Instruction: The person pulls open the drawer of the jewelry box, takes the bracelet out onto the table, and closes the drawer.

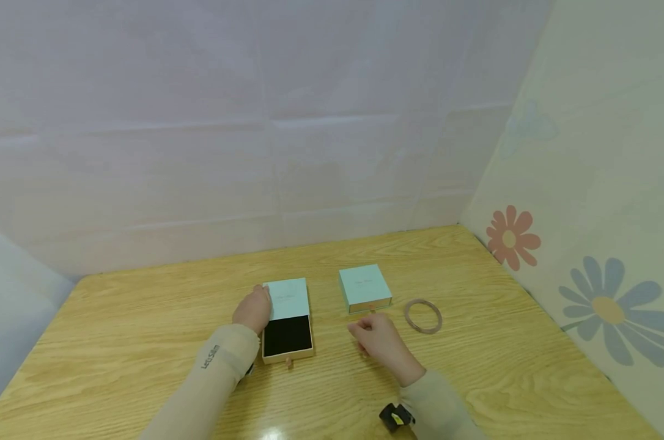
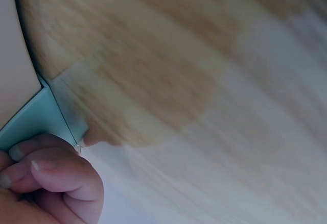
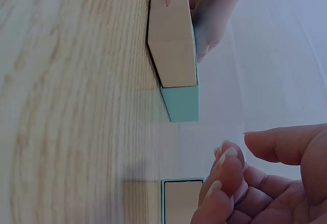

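Note:
On the table lies a light-teal drawer-style gift box (image 1: 288,298), its cream drawer pulled out toward me with a black lining (image 1: 288,336) and a small ribbon tab at the front. My left hand (image 1: 253,308) grips its teal sleeve at the left side; the left wrist view shows curled fingers (image 2: 66,170) against the sleeve (image 2: 43,114). Between the boxes and me, my right hand (image 1: 380,339) hovers with nothing in it, thumb and loosely bent fingers apart in the right wrist view. Just beyond it sits a second, closed teal box (image 1: 364,284).
A pinkish-brown ring-shaped bangle (image 1: 423,316) lies to the right of the closed box. Wood-grain tabletop (image 1: 145,330) runs back to a pale hanging sheet (image 1: 266,153). A flower-printed panel (image 1: 601,232) borders the right side.

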Tool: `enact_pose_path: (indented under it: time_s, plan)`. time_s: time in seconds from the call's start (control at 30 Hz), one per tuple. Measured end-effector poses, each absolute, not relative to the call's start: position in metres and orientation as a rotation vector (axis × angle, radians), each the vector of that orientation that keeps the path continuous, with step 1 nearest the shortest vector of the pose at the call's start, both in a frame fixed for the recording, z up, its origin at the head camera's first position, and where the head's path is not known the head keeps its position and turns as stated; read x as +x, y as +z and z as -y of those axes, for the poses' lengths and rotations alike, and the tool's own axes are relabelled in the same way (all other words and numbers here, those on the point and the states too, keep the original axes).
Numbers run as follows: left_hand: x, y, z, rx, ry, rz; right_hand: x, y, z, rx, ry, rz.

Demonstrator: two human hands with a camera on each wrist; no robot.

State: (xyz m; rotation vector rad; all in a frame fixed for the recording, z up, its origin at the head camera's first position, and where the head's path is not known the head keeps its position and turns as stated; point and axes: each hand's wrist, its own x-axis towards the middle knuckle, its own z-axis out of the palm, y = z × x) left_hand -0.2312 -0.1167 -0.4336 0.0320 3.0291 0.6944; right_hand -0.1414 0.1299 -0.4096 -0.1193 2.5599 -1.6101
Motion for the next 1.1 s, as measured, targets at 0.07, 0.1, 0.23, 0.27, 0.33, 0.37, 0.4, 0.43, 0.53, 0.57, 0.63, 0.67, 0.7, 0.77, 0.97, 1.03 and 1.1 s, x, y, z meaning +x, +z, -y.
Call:
enact_pose_path:
  time_s: [0.07,0.1,0.23,0.27,0.33,0.37,0.4,0.43,0.53,0.57,0.63,0.67,0.7,0.77,0.97,1.03,1.1]
  plan:
    - [-0.231,-0.434,0.116,0.044,0.687,-3.036,-0.141,-0.410,-0.129,-0.121,-1.607,-2.555]
    - [-0.231,-0.434,0.116,0.048,0.683,-3.039,-0.141,-0.410,-0.128,-0.124,-1.606,-2.552]
    - [-0.231,-0.435,0.115,0.059,0.687,-3.039,-0.140,-0.411,-0.126,-0.115,-1.616,-2.528]
    - [-0.231,-0.434,0.115,0.058,0.689,-3.041,-0.140,-0.411,-0.126,-0.112,-1.618,-2.525]
    - [-0.230,-0.435,0.115,0.055,0.695,-3.039,-0.140,-0.411,-0.125,-0.104,-1.619,-2.523]
    - [-0.230,-0.435,0.115,0.056,0.694,-3.040,-0.139,-0.412,-0.125,-0.101,-1.620,-2.522]
    - [-0.230,-0.435,0.116,0.057,0.691,-3.043,-0.139,-0.412,-0.124,-0.101,-1.622,-2.517]
    - [-0.231,-0.435,0.116,0.057,0.688,-3.047,-0.139,-0.412,-0.124,-0.105,-1.622,-2.517]
    - [-0.231,-0.436,0.116,0.065,0.675,-3.055,-0.139,-0.413,-0.123,-0.118,-1.631,-2.507]
    - [-0.231,-0.436,0.116,0.069,0.671,-3.059,-0.139,-0.414,-0.123,-0.122,-1.633,-2.503]
    - [-0.231,-0.436,0.116,0.075,0.669,-3.062,-0.139,-0.415,-0.121,-0.132,-1.634,-2.503]
    - [-0.231,-0.437,0.116,0.080,0.668,-3.063,-0.139,-0.415,-0.121,-0.133,-1.636,-2.504]
    - [-0.231,-0.437,0.116,0.087,0.665,-3.064,-0.139,-0.415,-0.120,-0.136,-1.633,-2.509]
    - [-0.231,-0.437,0.117,0.095,0.661,-3.068,-0.138,-0.416,-0.119,-0.144,-1.631,-2.514]
    - [-0.231,-0.436,0.116,0.078,0.670,-3.059,-0.136,-0.415,-0.115,-0.164,-1.628,-2.508]
    - [-0.231,-0.436,0.116,0.070,0.670,-3.054,-0.136,-0.416,-0.113,-0.174,-1.630,-2.498]
    - [-0.231,-0.435,0.116,0.065,0.671,-3.053,-0.136,-0.417,-0.112,-0.189,-1.622,-2.494]
